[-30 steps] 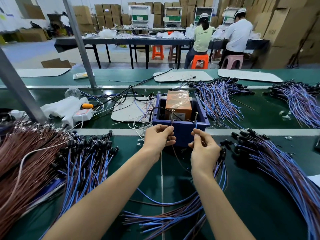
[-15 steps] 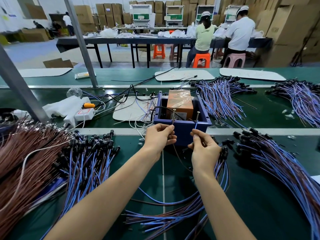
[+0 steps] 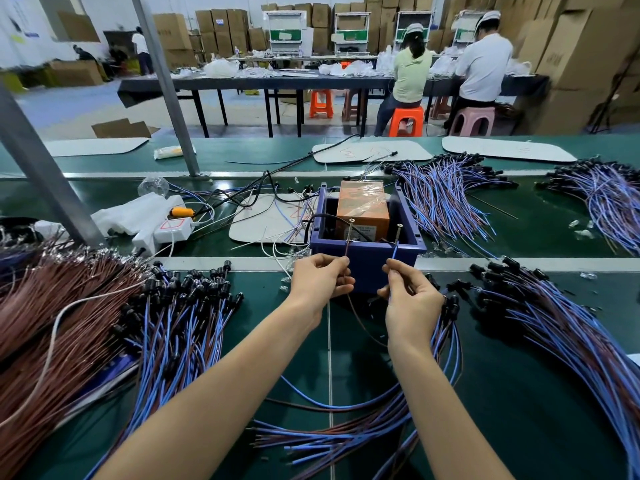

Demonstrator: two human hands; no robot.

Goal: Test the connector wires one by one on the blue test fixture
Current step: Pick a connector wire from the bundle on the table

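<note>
Head view: little has changed over the last second. The left hand [image 3: 320,284] still pinches the brown lead [image 3: 347,249] and the right hand [image 3: 412,303] still pinches the blue lead [image 3: 394,249]. The 2 hands are apart, each with its fingertips closed on its own wire. Both leads rise to the 2 screw posts on the front rim of the blue test fixture [image 3: 367,268], which stands just beyond the hands with an orange box [image 3: 363,206] inside. The brown lead goes to the left screw post [image 3: 352,225], the blue to the right screw post [image 3: 399,230].

Against the earlier frames, only the camera angle drifts slightly; the hands and wire tips keep their places. I judge this 1 wire is mid-test, with contact being held. No indicator is visible, so I cannot tell the result. Heaps of connector wires [image 3: 180,313] lie on either side.
</note>
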